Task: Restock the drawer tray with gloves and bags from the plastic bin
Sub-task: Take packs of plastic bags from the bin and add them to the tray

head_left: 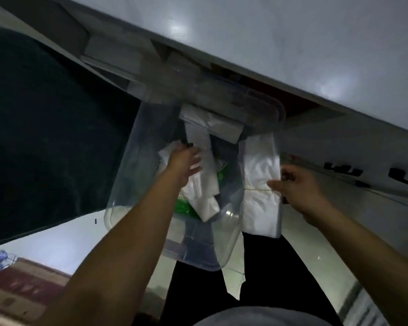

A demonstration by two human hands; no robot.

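Observation:
A clear plastic bin (137, 175) hangs in front of me at the centre, below the edge of a grey counter. Inside it lie white folded packets (205, 184) and something green (183, 205). My left hand (184, 161) reaches into the bin, fingers spread over the white packets; whether it grips one is unclear. My right hand (299, 187) pinches a flat white pack of bags (262, 175), held just outside the bin's right wall. The drawer tray (118, 55) shows under the counter at upper left, its contents hidden in shadow.
The grey counter top (292, 43) fills the upper right. A dark mass (45, 125) takes up the left. Pale floor (68, 241), a patterned rug (21, 290) and my dark trousers (269, 278) lie below. Black marks (344, 171) sit on the cabinet front at right.

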